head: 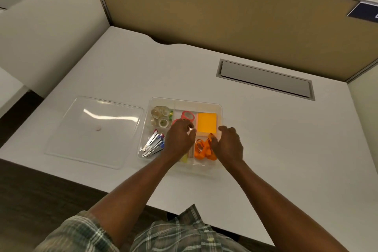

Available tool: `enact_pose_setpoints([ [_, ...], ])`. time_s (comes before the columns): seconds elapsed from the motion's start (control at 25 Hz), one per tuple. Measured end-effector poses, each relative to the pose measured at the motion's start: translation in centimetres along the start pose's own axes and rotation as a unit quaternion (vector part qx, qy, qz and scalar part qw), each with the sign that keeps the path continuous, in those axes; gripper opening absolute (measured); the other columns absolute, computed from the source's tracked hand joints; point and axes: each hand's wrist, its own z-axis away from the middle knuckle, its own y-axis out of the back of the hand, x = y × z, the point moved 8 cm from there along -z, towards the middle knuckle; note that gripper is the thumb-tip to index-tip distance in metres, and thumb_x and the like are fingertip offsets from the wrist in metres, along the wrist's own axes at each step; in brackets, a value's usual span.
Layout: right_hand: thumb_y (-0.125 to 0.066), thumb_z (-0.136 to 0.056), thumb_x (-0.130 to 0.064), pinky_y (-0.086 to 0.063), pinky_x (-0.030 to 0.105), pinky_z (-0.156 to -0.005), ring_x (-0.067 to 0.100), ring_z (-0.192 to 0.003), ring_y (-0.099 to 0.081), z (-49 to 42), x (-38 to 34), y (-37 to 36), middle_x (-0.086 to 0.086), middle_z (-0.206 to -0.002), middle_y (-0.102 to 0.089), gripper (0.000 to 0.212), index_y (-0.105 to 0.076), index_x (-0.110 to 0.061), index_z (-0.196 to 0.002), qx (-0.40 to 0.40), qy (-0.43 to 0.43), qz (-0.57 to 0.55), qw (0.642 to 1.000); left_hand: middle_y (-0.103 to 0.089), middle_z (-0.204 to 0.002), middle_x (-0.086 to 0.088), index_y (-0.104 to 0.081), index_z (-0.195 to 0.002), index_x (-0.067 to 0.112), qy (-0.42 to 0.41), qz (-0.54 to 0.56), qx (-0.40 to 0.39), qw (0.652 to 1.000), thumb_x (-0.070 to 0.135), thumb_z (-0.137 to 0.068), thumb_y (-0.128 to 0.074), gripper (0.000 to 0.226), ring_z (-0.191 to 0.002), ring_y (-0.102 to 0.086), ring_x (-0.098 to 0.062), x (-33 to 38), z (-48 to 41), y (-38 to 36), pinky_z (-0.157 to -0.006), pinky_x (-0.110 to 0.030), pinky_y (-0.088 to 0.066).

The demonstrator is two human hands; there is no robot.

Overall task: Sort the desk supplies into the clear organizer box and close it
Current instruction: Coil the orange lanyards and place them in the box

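The clear organizer box (212, 107) sits open on the white desk. Inside lie clear tape rolls (160, 116), pink tape rolls (188, 115), an orange sticky-note pad (207, 122), several pens (153, 145) and an orange lanyard (201, 149). My left hand (180, 137) hovers over the box's middle with fingers curled, pinching something small that I cannot make out. Over the front right compartment, my right hand (229, 143) has its fingers curled on the orange lanyard. The clear lid (96, 131) lies flat to the left of the box.
A grey cable hatch (266, 80) is set in the desk at the back right. Tan partition walls (204, 6) close off the back and left. The desk's front edge (122, 192) runs just below the box.
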Motion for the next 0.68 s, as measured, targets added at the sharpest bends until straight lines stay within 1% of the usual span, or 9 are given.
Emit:
enact_pose_setpoints([
  [0.08,-0.056,-0.095,-0.038,-0.049,0.043,-0.088,0.032,-0.119,-0.054,-0.3,1.2,-0.1,0.013,-0.130,-0.052,0.049,-0.046,-0.014,-0.137,-0.008,-0.045,-0.017,0.999,-0.062,-0.087,0.000,-0.066,-0.091,0.013,0.018,0.001,0.078,0.997,0.022,-0.088,-0.064,0.010,-0.075,-0.058,-0.015,-2.6,-0.7,3.8,-0.063,-0.024,-0.042],
  [0.12,-0.055,-0.096,-0.037,-0.048,0.043,-0.091,0.033,-0.121,-0.054,-0.5,1.7,-0.7,0.014,-0.132,-0.052,0.051,-0.044,-0.013,-0.139,-0.026,-0.064,-0.022,0.997,-0.060,-0.086,-0.001,-0.065,-0.089,0.011,0.034,-0.001,0.125,0.992,0.020,-0.088,-0.063,0.009,-0.074,-0.056,-0.016,-4.4,-0.8,6.0,-0.063,-0.025,-0.041],
  [0.2,-0.050,-0.099,-0.035,-0.048,0.042,-0.094,0.035,-0.120,-0.056,-0.8,2.7,-2.0,0.016,-0.134,-0.056,0.049,-0.043,-0.011,-0.142,-0.066,-0.082,-0.047,0.993,-0.058,-0.087,-0.007,-0.063,-0.087,0.009,0.081,-0.010,0.203,0.976,0.017,-0.089,-0.059,0.008,-0.078,-0.055,-0.023,-8.6,-0.4,9.5,-0.067,-0.030,-0.042],
  [0.24,-0.047,-0.100,-0.034,-0.048,0.041,-0.093,0.035,-0.117,-0.059,-0.9,3.1,-2.7,0.017,-0.131,-0.059,0.047,-0.045,-0.011,-0.141,-0.081,-0.082,-0.066,0.991,-0.059,-0.088,-0.010,-0.062,-0.087,0.009,0.122,-0.012,0.219,0.968,0.016,-0.090,-0.057,0.009,-0.081,-0.056,-0.028,-11.2,-0.1,10.5,-0.071,-0.033,-0.042],
  [0.28,-0.044,-0.101,-0.033,-0.049,0.040,-0.091,0.036,-0.114,-0.061,-0.9,3.4,-3.2,0.018,-0.128,-0.062,0.045,-0.046,-0.012,-0.140,-0.092,-0.081,-0.083,0.989,-0.059,-0.090,-0.014,-0.062,-0.088,0.008,0.169,-0.016,0.216,0.961,0.016,-0.091,-0.055,0.011,-0.086,-0.057,-0.032,-13.8,0.3,11.0,-0.074,-0.036,-0.042],
  [0.36,-0.042,-0.102,-0.031,-0.048,0.037,-0.086,0.036,-0.107,-0.063,-0.8,3.8,-3.8,0.018,-0.122,-0.066,0.041,-0.048,-0.012,-0.138,-0.102,-0.079,-0.092,0.987,-0.061,-0.096,-0.020,-0.063,-0.092,0.005,0.252,-0.039,0.178,0.951,0.015,-0.093,-0.053,0.015,-0.092,-0.059,-0.038,-18.2,1.5,10.9,-0.079,-0.039,-0.045],
  [0.44,-0.042,-0.101,-0.028,-0.050,0.037,-0.084,0.036,-0.104,-0.064,-0.9,3.9,-3.9,0.018,-0.118,-0.067,0.037,-0.050,-0.012,-0.134,-0.101,-0.075,-0.087,0.988,-0.061,-0.100,-0.022,-0.065,-0.095,0.005,0.285,-0.071,0.117,0.949,0.016,-0.091,-0.056,0.015,-0.094,-0.061,-0.040,-20.6,2.7,10.3,-0.080,-0.040,-0.047],
  [0.56,-0.044,-0.101,-0.025,-0.056,0.044,-0.085,0.036,-0.097,-0.066,-1.2,4.0,-4.1,0.018,-0.113,-0.067,0.031,-0.053,-0.010,-0.127,-0.104,-0.072,-0.079,0.989,-0.060,-0.101,-0.018,-0.062,-0.099,0.007,0.256,-0.130,0.042,0.957,0.020,-0.087,-0.064,0.018,-0.094,-0.061,-0.036,-20.7,3.6,9.1,-0.080,-0.041,-0.049],
  [0.68,-0.043,-0.101,-0.026,-0.056,0.044,-0.083,0.034,-0.095,-0.066,-1.2,4.5,-4.2,0.017,-0.111,-0.067,0.030,-0.053,-0.010,-0.124,-0.106,-0.080,-0.070,0.989,-0.058,-0.098,-0.015,-0.055,-0.098,0.006,0.220,-0.179,0.019,0.959,0.017,-0.089,-0.058,0.015,-0.091,-0.060,-0.035,-19.5,3.8,8.0,-0.079,-0.041,-0.049],
])
